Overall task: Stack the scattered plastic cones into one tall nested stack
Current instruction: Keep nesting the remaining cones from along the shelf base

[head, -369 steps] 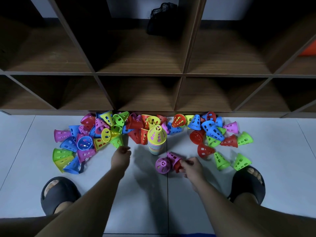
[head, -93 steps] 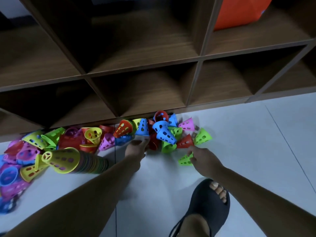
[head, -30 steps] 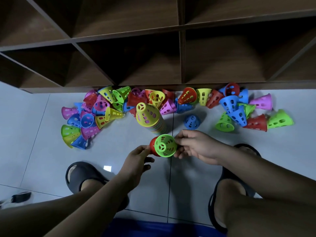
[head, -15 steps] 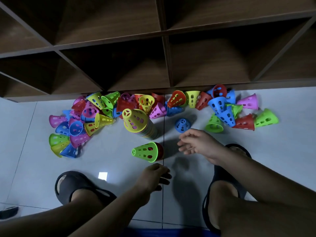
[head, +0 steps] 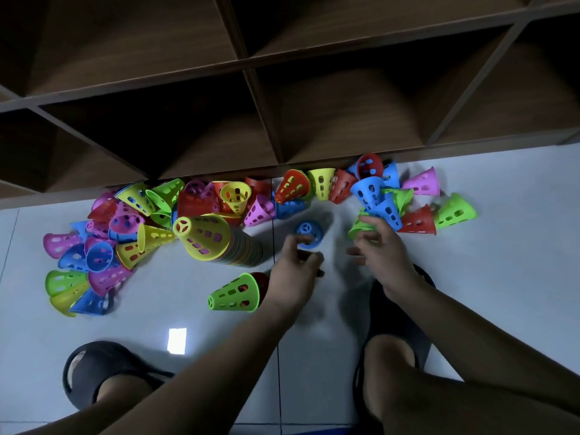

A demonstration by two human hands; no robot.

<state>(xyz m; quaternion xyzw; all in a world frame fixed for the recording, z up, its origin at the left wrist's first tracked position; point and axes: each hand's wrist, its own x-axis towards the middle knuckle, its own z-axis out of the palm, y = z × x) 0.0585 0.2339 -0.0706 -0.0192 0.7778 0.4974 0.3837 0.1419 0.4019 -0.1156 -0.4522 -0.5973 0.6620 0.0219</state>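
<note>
Cones point(head: 125, 221) of perforated plastic in yellow, green, blue, red and pink lie scattered on the pale tiled floor point(head: 486, 293), along the foot of a brown wooden shelf unit point(head: 251, 76). They form two heaps. The left heap overlaps too much to count, and the right heap holds roughly a dozen.

One nested stack of cones point(head: 244, 254) stands between the heaps, leaning left, with a yellow cone point(head: 201, 237) as its top piece. Just in front of it one green plastic cone point(head: 233, 295) lies on its side with its narrow end to the left. One red cone point(head: 263, 279) sits inside it, showing at the wide mouth. One small blue cone point(head: 309, 229) stands alone on its wide end, between the stack and the right heap.

The left hand point(head: 295, 271) hovers just short of the blue cone, and its blurred fingers point(head: 315, 259) are loosely curled with nothing seen in them. The right hand point(head: 381, 249) reaches into the right heap, fingers spread, with its fingertips on a light green cone point(head: 357, 226). Blur hides whether they grip it.

Two black slippers are in view, one on the left point(head: 94, 365) and one under the right arm point(head: 408, 312).
</note>
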